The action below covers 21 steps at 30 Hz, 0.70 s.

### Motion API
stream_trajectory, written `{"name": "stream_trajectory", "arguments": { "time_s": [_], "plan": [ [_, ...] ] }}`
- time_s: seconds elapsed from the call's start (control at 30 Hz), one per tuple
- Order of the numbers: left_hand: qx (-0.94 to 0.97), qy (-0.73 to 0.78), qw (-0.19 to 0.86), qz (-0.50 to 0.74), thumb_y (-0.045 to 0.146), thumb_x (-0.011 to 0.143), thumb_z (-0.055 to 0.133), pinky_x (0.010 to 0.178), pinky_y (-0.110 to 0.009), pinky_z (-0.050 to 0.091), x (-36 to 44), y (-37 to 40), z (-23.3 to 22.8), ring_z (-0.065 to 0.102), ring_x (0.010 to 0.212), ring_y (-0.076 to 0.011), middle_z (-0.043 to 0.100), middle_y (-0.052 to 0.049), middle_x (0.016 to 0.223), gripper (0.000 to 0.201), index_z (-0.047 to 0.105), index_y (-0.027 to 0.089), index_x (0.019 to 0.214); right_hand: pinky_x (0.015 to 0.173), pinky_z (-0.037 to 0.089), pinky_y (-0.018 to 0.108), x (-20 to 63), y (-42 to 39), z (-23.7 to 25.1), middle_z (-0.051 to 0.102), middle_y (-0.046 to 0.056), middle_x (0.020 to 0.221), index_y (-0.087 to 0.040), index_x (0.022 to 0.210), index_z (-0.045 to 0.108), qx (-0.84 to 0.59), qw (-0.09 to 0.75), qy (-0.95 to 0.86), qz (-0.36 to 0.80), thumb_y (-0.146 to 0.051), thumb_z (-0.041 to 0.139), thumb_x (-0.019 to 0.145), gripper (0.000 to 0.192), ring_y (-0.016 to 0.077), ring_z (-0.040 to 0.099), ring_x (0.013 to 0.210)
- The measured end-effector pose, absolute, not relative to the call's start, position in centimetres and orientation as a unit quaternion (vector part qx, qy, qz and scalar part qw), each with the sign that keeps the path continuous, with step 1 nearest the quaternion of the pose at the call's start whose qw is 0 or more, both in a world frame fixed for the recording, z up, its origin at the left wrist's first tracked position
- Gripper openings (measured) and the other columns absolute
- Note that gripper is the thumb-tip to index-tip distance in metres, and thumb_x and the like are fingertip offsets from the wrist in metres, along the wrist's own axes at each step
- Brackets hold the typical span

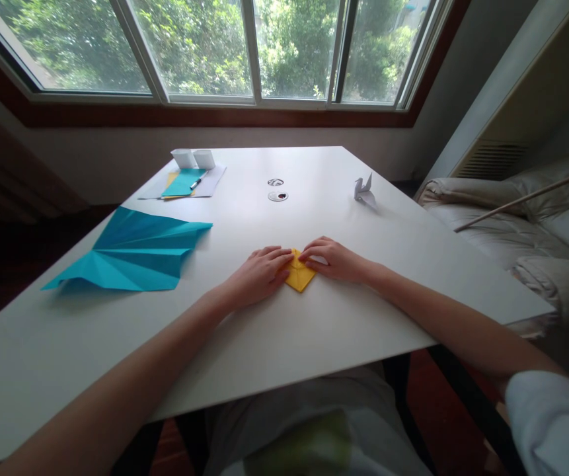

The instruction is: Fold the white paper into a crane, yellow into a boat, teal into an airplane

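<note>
A small yellow folded paper (301, 278) lies flat on the white table in front of me, its lower end coming to a point and crease lines crossing its face. From the left, my left hand (262, 274) holds its edge, with the fingertips on the upper left side. My right hand (334, 258) grips the upper right part, thumb and fingers closed on the paper. The fingertips of both hands almost meet near the top, covering some of the folds. Further left rests a large blue creased sheet (140, 251), partly raised off the tabletop.
A white paper crane (363, 192) stands at the right. Two round discs (278, 196) lie mid-table. At the back left are blue paper (184, 183), a pen (198, 180) and two white folded paper boxes (184, 158). The white table (244, 357) ends near my body.
</note>
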<state>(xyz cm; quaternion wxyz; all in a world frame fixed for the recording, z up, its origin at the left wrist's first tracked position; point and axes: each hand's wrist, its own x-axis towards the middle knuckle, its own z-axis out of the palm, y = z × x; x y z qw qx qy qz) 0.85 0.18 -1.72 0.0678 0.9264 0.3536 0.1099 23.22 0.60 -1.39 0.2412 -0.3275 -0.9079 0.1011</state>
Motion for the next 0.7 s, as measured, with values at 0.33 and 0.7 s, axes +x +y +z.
{"name": "stream_trajectory", "arguments": {
  "time_s": [0.33, 0.7],
  "plan": [
    [0.911, 0.402, 0.087, -0.014, 0.053, 0.091, 0.011, 0.106, -0.051, 0.014, 1.2, -0.7, -1.2, 0.011, 0.137, -0.0236, 0.015, -0.004, 0.149, 0.062, 0.01, 0.021, 0.143, 0.086, 0.042, 0.035, 22.9, 0.6, -1.5, 0.065, 0.006, 0.1, -0.019, 0.098, 0.064, -0.356, 0.212, -0.908, 0.068, -0.025, 0.049, 0.086, 0.02, 0.0197, 0.055, 0.095],
    [0.908, 0.407, 0.095, 0.01, 0.058, 0.088, 0.02, 0.103, -0.057, 0.012, 1.3, -1.1, -1.6, 0.011, 0.136, -0.031, 0.016, -0.011, 0.149, 0.068, 0.01, 0.019, 0.143, 0.087, 0.04, 0.04, 23.0, -0.2, -0.8, 0.061, 0.01, 0.108, -0.02, 0.109, 0.059, -0.361, 0.18, -0.912, 0.077, -0.049, 0.061, 0.073, 0.046, 0.0248, 0.053, 0.1]
  ]
}}
